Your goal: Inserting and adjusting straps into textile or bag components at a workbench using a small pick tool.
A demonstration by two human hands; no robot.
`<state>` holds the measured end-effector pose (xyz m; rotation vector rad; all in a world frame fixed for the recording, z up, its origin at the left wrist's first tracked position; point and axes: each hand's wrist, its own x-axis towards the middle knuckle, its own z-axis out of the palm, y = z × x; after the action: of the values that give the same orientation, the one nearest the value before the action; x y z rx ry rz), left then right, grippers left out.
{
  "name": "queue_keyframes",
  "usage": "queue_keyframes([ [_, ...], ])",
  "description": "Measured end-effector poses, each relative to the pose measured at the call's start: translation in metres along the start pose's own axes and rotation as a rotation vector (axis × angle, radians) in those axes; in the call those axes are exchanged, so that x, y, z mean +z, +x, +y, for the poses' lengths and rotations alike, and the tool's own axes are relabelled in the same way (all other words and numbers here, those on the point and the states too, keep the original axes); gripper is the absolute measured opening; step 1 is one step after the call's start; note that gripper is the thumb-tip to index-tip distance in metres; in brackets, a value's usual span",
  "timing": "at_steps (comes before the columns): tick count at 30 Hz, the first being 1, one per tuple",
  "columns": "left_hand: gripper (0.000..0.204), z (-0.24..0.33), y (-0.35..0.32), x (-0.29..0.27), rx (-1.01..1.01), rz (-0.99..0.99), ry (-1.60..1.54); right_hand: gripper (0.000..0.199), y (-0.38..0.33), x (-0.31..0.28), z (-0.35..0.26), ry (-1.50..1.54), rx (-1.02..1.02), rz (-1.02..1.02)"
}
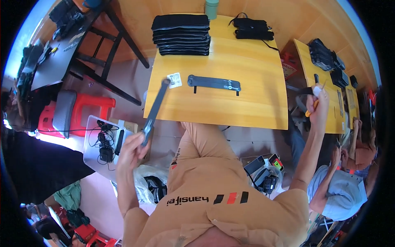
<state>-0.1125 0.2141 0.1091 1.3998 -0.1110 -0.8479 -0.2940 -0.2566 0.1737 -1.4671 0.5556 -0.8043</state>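
While the left grip (pixel 132 149) pinches a strip (pixel 156 107), the right grip (pixel 321 104) clasps a yellow-handled tool (pixel 308 113). Both flank the worktop (pixel 255 109)

At the nearest table (pixel 251 61): two dark strips (pixel 156 108) (pixel 213 82), one white label (pixel 175 80), one green cup (pixel 211 9)

Seen from above, a person wears a short-sleeved tan shirt (pixel 205 177) with an open collar (pixel 246 232) at six o'clock, black lettering (pixel 188 200) beside slanted black-red-black bars (pixel 231 198) at five, and tan bottoms (pixel 205 142) bearing dark print (pixel 178 156) at seven.
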Motion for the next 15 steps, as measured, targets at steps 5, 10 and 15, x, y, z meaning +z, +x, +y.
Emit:
queue_keyframes([
  [5, 0.034, -0.037, 0.079, 0.020, -0.008, 0.058, -0.096, 0.012, -0.019, 0.042, -0.017, -1.000, -0.400, -0.112],
  [10, 0.047, -0.071, 0.114, 0.028, -0.236, 0.149, 0.011, 0.021, -0.021, 0.036, 0.005, -0.949, -0.596, -0.083],
  [15, 0.058, -0.065, 0.110, 0.033, -0.353, 0.201, 0.147, 0.020, -0.031, 0.028, 0.006, -0.559, -0.119, -0.010],
])
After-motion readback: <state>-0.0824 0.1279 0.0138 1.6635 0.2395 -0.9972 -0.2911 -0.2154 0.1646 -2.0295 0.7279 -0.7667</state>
